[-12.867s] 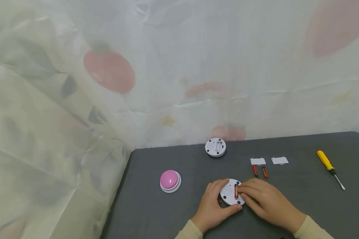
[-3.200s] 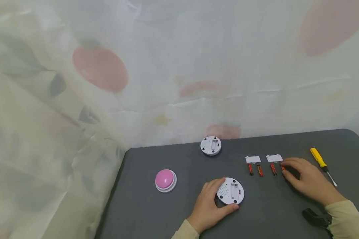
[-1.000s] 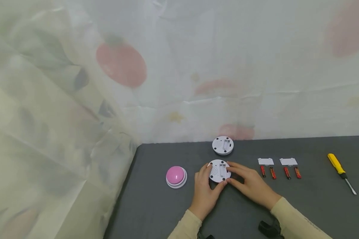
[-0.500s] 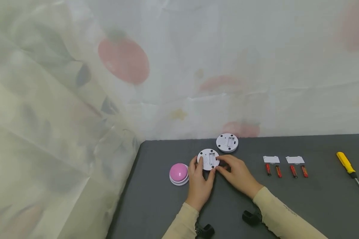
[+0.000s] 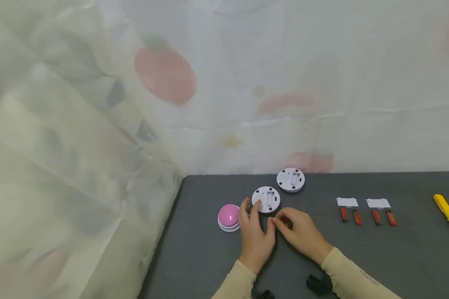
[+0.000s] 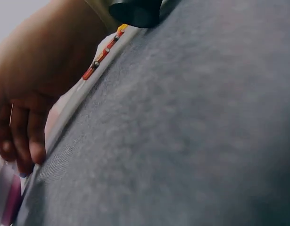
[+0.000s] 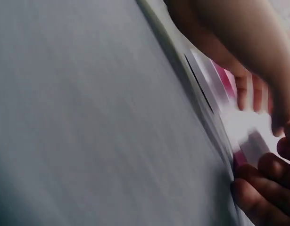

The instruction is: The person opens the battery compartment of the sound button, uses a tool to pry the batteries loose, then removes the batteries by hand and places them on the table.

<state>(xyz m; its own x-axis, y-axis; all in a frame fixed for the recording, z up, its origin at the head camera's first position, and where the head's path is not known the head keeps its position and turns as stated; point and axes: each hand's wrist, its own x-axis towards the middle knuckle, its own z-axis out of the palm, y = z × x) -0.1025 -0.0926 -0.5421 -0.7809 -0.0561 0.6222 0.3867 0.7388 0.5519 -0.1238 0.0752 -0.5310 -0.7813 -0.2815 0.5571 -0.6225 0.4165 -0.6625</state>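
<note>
So the nearer upturned disc (image 5: 266, 207) had shifted far-left and the right hand (image 5: 303, 234) had come off it, loosely curled, nothing visible inside. The left hand (image 5: 255, 238), fingers apart, touched its left side, probably steadying it. One pink button (image 5: 228, 215) sat left; four batteries (image 5: 376, 217) lay paired near two covers (image 5: 347, 202), likely keeping sets together; one screwdriver (image 5: 444, 207) right; second disc (image 5: 290, 185) farther.

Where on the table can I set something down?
The table is bare between the batteries, right sleeve and screwdriver, and between far disc and left cover. It's crowded around the left hand: pink button on one side, right hand on the other, near disc beyond.
</note>
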